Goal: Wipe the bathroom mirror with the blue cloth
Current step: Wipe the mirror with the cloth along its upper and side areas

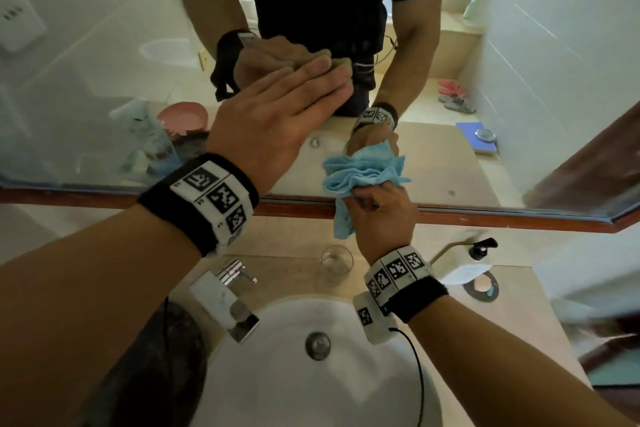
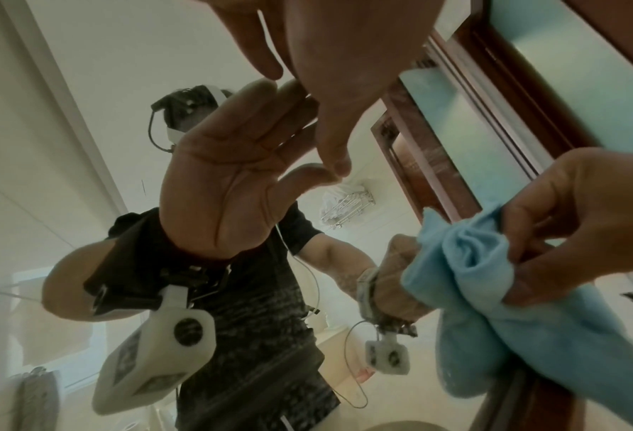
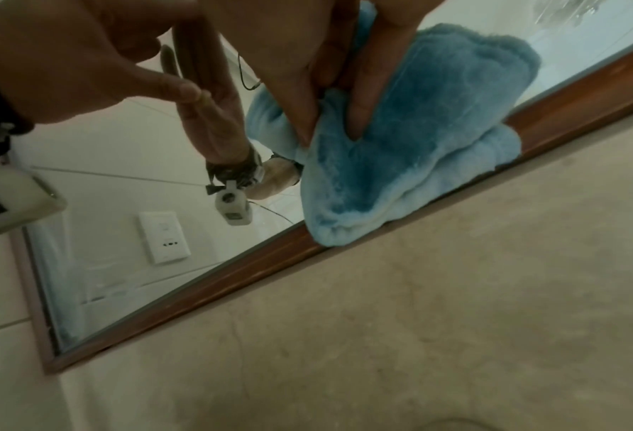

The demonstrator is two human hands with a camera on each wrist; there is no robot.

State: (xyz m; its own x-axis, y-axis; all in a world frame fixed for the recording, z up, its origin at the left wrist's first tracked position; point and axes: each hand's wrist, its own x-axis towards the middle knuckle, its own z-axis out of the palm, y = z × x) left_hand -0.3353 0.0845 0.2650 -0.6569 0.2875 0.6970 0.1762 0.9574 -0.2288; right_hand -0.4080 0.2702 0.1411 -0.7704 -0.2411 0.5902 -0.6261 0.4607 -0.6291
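The bathroom mirror [image 1: 450, 156] has a brown wooden frame [image 1: 485, 215] and hangs above the sink. My right hand [image 1: 382, 206] grips the bunched blue cloth [image 1: 363, 177] and holds it against the glass at the mirror's lower edge. Part of the cloth [image 3: 418, 140] hangs over the frame [image 3: 234, 277]. My left hand [image 1: 277, 114] lies flat with straight fingers against the mirror, up and left of the cloth. In the left wrist view the left hand [image 2: 326, 73] meets its reflection, with the cloth [image 2: 492, 291] at the lower right.
Below the mirror sits a white sink [image 1: 311, 385] with a chrome tap [image 1: 235, 274]. A drinking glass [image 1: 336, 262] stands behind the basin, a soap pump bottle [image 1: 471, 263] at the right. The beige counter [image 3: 455, 320] runs under the frame.
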